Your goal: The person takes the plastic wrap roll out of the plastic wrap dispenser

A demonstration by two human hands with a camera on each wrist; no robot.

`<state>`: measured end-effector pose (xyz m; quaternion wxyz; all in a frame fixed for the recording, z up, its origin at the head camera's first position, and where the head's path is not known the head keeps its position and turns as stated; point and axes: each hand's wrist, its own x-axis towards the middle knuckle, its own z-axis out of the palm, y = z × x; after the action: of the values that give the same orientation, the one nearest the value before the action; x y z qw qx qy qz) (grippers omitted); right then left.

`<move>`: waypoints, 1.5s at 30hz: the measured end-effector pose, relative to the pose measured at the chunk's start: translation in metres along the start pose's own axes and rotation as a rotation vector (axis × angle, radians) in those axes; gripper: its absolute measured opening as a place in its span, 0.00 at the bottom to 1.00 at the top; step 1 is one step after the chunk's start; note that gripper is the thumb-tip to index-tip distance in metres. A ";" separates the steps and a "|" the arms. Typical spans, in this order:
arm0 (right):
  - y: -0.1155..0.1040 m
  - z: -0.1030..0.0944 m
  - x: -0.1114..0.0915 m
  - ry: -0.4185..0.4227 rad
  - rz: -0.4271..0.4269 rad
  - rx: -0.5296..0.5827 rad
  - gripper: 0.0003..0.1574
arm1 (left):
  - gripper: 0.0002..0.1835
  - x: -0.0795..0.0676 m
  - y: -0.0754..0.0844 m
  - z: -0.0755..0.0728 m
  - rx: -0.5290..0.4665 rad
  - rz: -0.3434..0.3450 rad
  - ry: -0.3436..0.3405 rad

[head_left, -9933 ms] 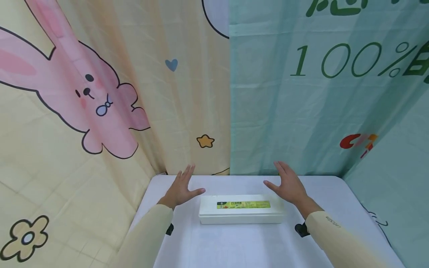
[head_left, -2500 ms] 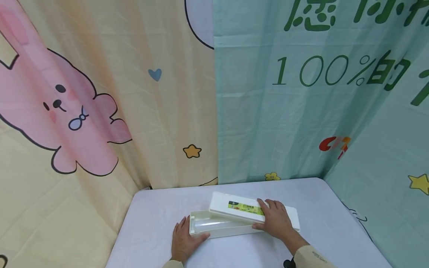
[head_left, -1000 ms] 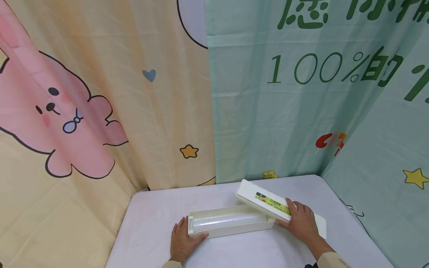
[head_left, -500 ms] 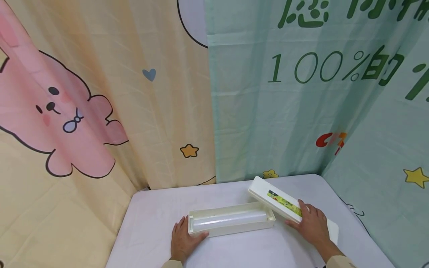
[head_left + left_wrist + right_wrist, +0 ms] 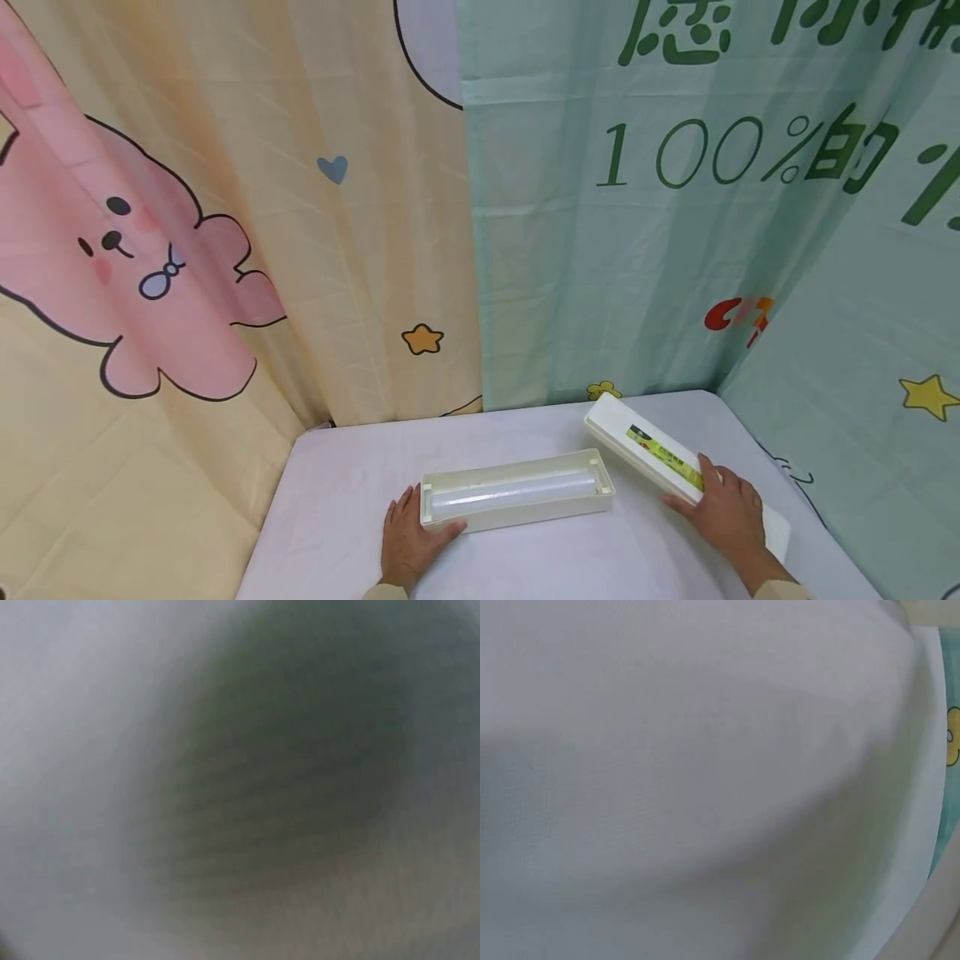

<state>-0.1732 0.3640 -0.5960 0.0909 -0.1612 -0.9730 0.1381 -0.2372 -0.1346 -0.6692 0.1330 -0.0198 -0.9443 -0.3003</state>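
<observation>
A long pale box (image 5: 540,514) lies uncovered on the table, and a roll of clear plastic film (image 5: 517,492) fills its length. My left hand (image 5: 408,542) holds the box's left end, thumb at the front corner and fingers along the end wall. To the right, apart from the box, my right hand (image 5: 727,512) grips the white lid (image 5: 622,425) across its lower right half, thumb on the near edge. The lid slants, its far end pointing up-left, and bears a yellow-green label (image 5: 663,456). Blur fills the left wrist view; neither hand shows in the wrist views.
A white cloth covers the table (image 5: 352,467). Behind it hang a cream curtain (image 5: 390,250) with a pink rabbit and a teal curtain (image 5: 570,275) with green lettering. The teal curtain closes in along the right side too.
The lid, first closed on the box with both hands held apart above the table, has been slid off rightward by my right hand and swung clear. My left hand stays at the box's left end.
</observation>
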 end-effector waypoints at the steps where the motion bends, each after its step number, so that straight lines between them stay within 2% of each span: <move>1: 0.003 0.000 0.000 -0.013 0.021 0.002 0.75 | 0.61 0.000 0.000 0.000 0.002 0.004 0.002; 10: 0.025 0.003 -0.005 -0.073 0.205 -0.007 0.79 | 0.61 0.001 0.001 0.001 -0.012 -0.033 -0.024; 19: 0.049 0.006 -0.015 -0.089 0.271 -0.043 0.80 | 0.62 0.000 0.002 0.002 0.022 -0.033 -0.021; 26: 0.066 0.011 -0.020 -0.158 0.353 -0.080 0.86 | 0.62 -0.001 0.001 0.002 0.020 -0.022 -0.024; 32: 0.071 0.007 -0.028 -0.175 0.403 -0.111 0.83 | 0.62 0.001 0.002 0.003 0.021 -0.029 -0.033; 38: 0.088 0.009 -0.034 -0.181 0.453 -0.155 0.81 | 0.62 0.000 0.001 0.004 0.019 -0.023 -0.020; 45: 0.108 0.007 -0.039 -0.249 0.548 -0.148 0.86 | 0.61 0.000 0.002 0.003 0.019 -0.019 -0.034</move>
<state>-0.1072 0.4475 -0.6399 -0.0817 -0.4054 -0.9044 0.1049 -0.2377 -0.1319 -0.6703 0.1144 -0.0148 -0.9494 -0.2920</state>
